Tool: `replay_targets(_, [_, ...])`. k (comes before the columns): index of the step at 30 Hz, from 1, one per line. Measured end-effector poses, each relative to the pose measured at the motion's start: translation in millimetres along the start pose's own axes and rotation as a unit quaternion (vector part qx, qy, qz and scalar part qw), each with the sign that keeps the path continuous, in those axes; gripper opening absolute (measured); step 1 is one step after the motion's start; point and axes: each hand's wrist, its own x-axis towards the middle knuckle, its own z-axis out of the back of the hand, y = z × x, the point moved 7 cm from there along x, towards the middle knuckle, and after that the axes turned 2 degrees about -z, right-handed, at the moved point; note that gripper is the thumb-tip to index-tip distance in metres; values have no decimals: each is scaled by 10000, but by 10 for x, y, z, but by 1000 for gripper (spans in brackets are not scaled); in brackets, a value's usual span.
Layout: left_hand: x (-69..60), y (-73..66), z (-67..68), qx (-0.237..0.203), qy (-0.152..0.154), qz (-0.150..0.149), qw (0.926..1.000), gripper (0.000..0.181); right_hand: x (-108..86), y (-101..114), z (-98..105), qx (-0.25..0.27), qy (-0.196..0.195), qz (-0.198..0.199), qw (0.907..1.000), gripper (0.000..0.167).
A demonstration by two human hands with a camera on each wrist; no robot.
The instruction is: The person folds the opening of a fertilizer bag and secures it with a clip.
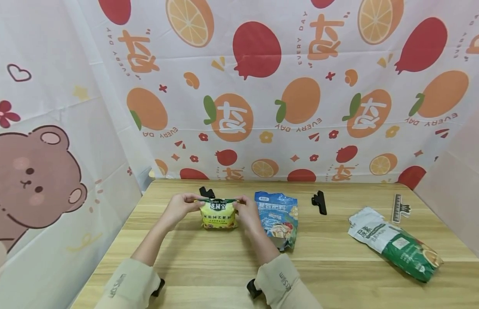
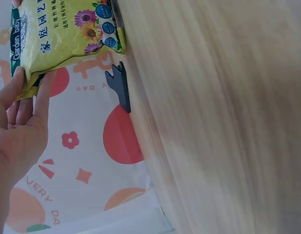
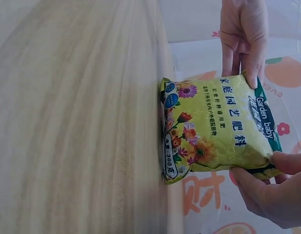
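A yellow bag (image 1: 219,218) with a green top edge and printed flowers stands on the table, held by its upper corners. The left hand (image 1: 182,210) pinches the top left corner between thumb and fingers; in the left wrist view the same hand (image 2: 23,131) has its thumb on the front. At the opposite corner the right hand (image 1: 247,213) grips the bag; the right wrist view shows that hand (image 3: 279,192) with thumb and fingers around the corner of the bag (image 3: 213,126). Behind the bag lies a black clip (image 1: 206,192), seen also as a dark clip (image 2: 120,87) in the left wrist view.
A blue bag (image 1: 277,219) lies just right of the right hand. Farther right are another black clip (image 1: 319,202), a green and white bag (image 1: 395,243) and a clip with a ruled strip (image 1: 398,209). A printed cloth (image 1: 262,94) hangs behind the table (image 1: 200,274).
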Motion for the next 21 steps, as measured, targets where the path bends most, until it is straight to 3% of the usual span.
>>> replay_targets(12, [71,-26,-77,6,-1,18,10000,26,29,-12,74,-44,-190,42,9998,16])
replay_targets(16, [79,-10,-87,-192,259,10,9995,29,29,-46,79,-32,-228,-32,9997,16])
replay_targets(21, [110,-5,-53,-525,797,-249,9951,41,18,-57,63,-2,-184,-71,9998,15])
